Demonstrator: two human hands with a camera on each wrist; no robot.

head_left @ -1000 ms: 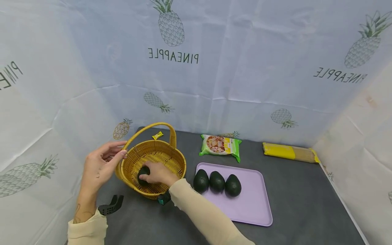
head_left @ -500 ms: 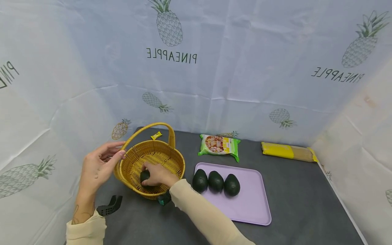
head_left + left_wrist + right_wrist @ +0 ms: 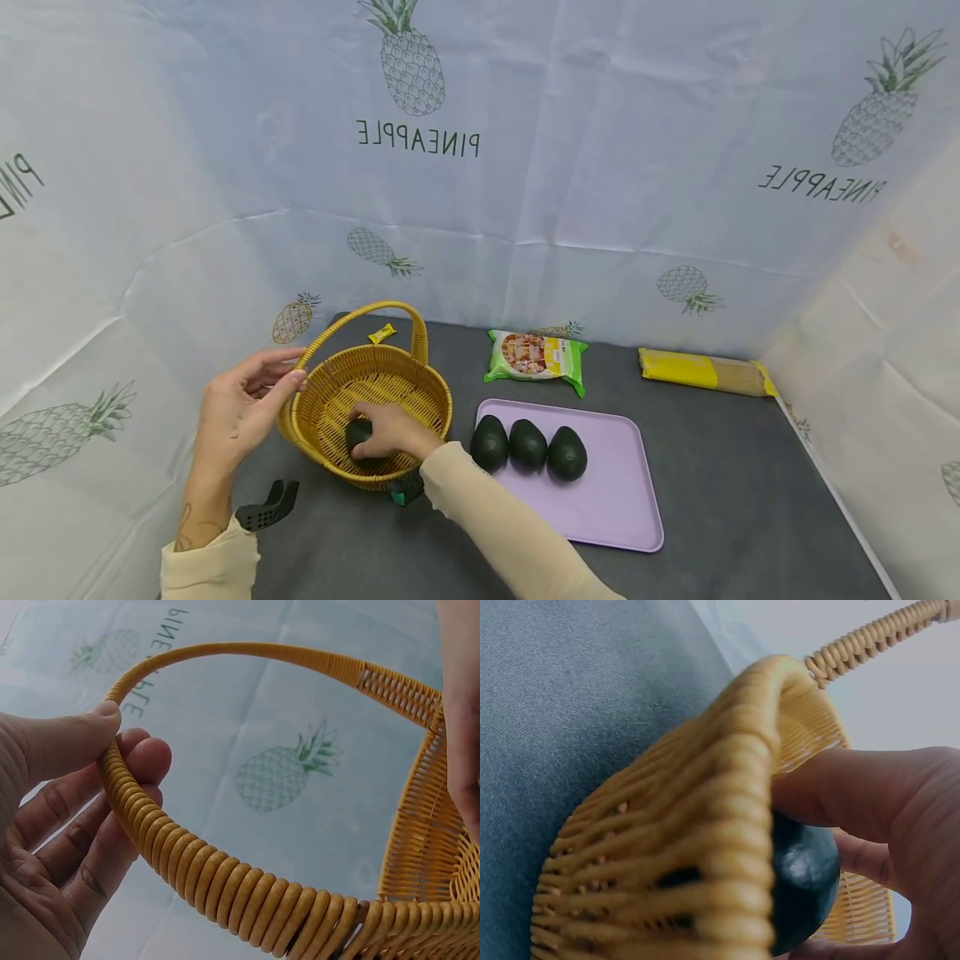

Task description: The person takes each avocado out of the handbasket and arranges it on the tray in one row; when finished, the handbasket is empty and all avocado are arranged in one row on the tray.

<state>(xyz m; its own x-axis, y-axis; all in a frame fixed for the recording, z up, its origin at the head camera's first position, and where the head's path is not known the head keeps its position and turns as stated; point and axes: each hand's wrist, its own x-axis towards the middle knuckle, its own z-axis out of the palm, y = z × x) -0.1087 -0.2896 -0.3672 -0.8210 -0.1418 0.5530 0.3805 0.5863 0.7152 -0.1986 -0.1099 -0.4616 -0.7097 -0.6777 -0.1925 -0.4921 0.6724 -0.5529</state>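
A yellow wicker basket (image 3: 330,467) with an arched handle stands at the left of the dark table. My left hand (image 3: 243,406) pinches the left side of that handle (image 3: 180,851) between thumb and fingers, as the left wrist view also shows. Inside the basket, my right hand (image 3: 388,432) grips a dark green avocado (image 3: 358,437) low near the front wall. In the right wrist view the thumb and fingers wrap the avocado (image 3: 804,881), partly hidden behind the woven rim. Three more avocados (image 3: 528,445) lie in a row on a lilac tray (image 3: 607,508) to the right.
A green-edged food packet (image 3: 536,357) lies behind the tray. Farther right is a yellow pack of what looks like noodles (image 3: 705,372). Behind the basket sits a small yellow wrapped piece (image 3: 382,333). Pineapple-print cloth (image 3: 540,192) walls in the back and sides.
My right hand has shifted slightly to the right and toward me inside the basket, with the avocado in its grip. The left hand keeps its pinch on the handle.
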